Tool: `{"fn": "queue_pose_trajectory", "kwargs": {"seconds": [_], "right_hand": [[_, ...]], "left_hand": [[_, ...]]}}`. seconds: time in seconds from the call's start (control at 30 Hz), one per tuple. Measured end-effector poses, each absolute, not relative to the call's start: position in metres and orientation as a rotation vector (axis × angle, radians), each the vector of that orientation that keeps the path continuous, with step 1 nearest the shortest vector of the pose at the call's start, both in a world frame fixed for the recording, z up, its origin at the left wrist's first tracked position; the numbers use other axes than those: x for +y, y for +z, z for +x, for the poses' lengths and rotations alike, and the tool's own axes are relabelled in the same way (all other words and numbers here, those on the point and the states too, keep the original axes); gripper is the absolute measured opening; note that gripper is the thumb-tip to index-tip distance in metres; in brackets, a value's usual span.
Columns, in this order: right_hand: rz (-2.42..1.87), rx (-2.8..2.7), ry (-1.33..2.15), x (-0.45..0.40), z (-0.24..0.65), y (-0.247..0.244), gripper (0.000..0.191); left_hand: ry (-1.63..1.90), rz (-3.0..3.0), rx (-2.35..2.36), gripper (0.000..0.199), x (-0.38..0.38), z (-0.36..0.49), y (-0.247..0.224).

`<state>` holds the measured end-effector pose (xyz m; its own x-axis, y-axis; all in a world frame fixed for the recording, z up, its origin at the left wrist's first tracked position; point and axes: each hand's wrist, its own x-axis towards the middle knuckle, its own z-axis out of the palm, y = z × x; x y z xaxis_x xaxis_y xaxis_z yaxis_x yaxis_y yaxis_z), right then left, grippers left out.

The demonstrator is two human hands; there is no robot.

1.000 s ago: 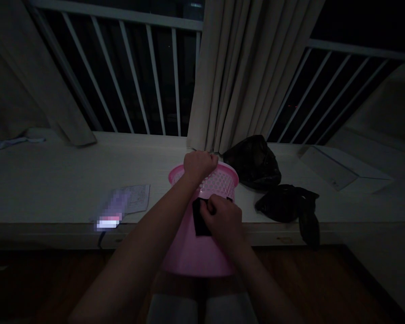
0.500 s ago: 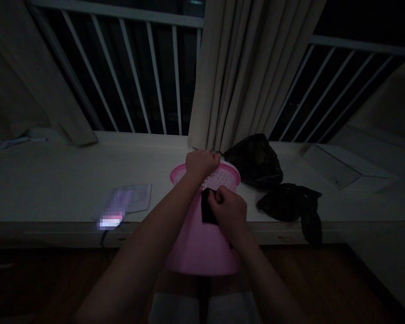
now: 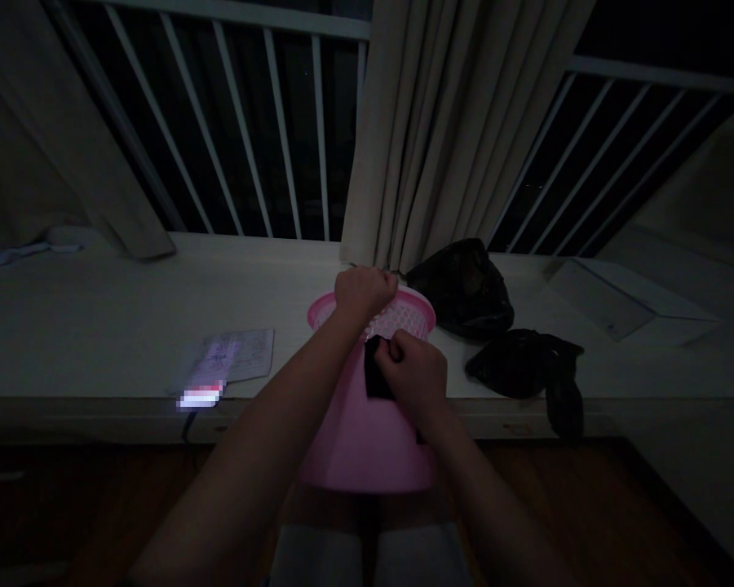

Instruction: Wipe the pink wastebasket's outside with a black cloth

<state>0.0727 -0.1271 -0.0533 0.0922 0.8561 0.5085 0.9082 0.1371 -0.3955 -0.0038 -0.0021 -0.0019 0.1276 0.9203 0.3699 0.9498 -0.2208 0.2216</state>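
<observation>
A pink basket (image 3: 367, 444) with a mesh part near its rim stands before me at the sill's edge, above my legs. My left hand (image 3: 365, 293) is closed at the far part of the rim; its fingertips are hidden. On the near side, my right hand (image 3: 413, 367) pinches a black piece (image 3: 378, 373) that lies flat against the basket wall. A second small dark patch shows lower down beside my right wrist.
Two black plastic bags (image 3: 462, 289) (image 3: 523, 363) lie right of the basket. A white box (image 3: 633, 302) is farther right. Papers (image 3: 248, 355) and a bright blurred object (image 3: 201, 396) with a cable are at the left. Curtains (image 3: 440, 130) and railings stand behind.
The whole view has shifted very slightly. Both hands keep nearly the same places on the basket and the black piece.
</observation>
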Motion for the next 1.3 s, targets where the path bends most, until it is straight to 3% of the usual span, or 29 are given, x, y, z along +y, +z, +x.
{"fn": "queue_pose_trajectory", "kwargs": {"seconds": [1.3], "right_hand": [[-1.592, -1.956, -0.127, -0.1261, 0.0735, -0.0529, 0.025]], "left_hand": [[-0.664, -2.262, -1.954, 0.055, 0.0025, -0.0127, -0.0059]]}}
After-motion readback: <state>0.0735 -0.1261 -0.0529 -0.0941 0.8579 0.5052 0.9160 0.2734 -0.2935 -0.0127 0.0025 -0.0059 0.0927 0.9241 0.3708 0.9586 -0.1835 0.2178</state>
